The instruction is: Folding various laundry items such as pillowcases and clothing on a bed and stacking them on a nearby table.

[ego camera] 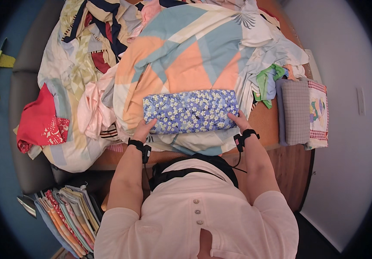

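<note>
A blue cloth with white flowers (190, 111), folded into a long rectangle, lies before me on a rumpled orange, teal and white bedspread (186, 71). My left hand (145, 129) grips its near left corner, with the thumb on top. At its right end my right hand (239, 121) holds the edge, thumb also on top and fingers partly hidden beneath. Both wrists carry black straps with small devices and cables.
Crumpled pink cloth (96, 111) and a red cloth (43, 119) lie at left. Folded grey checked cloth (296, 111) stands at right beside a green cloth (265, 82). Folded fabrics (69, 217) hang at lower left. A wall (344, 97) borders the right side.
</note>
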{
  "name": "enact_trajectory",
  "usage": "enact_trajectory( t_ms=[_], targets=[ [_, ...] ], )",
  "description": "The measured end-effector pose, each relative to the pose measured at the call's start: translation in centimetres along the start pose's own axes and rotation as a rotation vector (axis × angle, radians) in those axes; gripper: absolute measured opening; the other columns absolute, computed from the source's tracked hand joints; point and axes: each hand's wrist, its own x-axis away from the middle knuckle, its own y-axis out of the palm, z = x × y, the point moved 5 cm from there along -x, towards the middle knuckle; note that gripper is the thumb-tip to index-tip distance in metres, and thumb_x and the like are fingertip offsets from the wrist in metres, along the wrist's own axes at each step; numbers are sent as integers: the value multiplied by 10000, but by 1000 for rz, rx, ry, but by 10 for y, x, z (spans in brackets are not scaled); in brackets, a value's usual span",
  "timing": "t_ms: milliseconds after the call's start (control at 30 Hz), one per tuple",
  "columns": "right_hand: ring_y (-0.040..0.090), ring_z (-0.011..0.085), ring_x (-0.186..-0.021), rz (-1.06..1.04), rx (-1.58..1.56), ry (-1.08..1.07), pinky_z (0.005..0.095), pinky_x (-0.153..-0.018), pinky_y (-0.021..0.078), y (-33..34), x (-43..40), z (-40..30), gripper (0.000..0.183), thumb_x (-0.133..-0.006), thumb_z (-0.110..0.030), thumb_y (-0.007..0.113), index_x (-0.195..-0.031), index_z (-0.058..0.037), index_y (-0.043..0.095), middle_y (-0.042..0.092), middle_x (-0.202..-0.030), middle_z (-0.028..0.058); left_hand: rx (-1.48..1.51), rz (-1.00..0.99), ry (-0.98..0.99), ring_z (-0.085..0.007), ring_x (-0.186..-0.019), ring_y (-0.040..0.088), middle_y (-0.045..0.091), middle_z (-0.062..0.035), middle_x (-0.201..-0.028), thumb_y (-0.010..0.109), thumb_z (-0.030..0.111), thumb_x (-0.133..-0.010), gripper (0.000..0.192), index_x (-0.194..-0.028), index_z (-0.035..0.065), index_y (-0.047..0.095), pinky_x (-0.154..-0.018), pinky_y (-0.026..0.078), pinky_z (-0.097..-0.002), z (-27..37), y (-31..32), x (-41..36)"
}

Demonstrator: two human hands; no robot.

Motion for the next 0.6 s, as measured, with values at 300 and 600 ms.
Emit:
enact_trajectory(
  t_ms=[300,600],
  targets=[
    [508,150,-862,25,90,-196,275,-776,412,-12,-1,-5,333,-802,-122,567,-1093,1,461,559,-978,77,-85,40,172,-106,-838,519,574,-43,-986,543,185,-849,333,-1109,-17,486,-736,425,-252,14,15,0],
    [511,222,-866,300,533,-258,331,-776,413,-23,-29,32,403,-754,-212,623,-1049,-13,434,530,-945,144,-516,509,222,-321,-720,565,590,-202,-792,595,257,-798,320,-931,-31,551,-667,436,-368,-5,-4,-27]
  ],
)
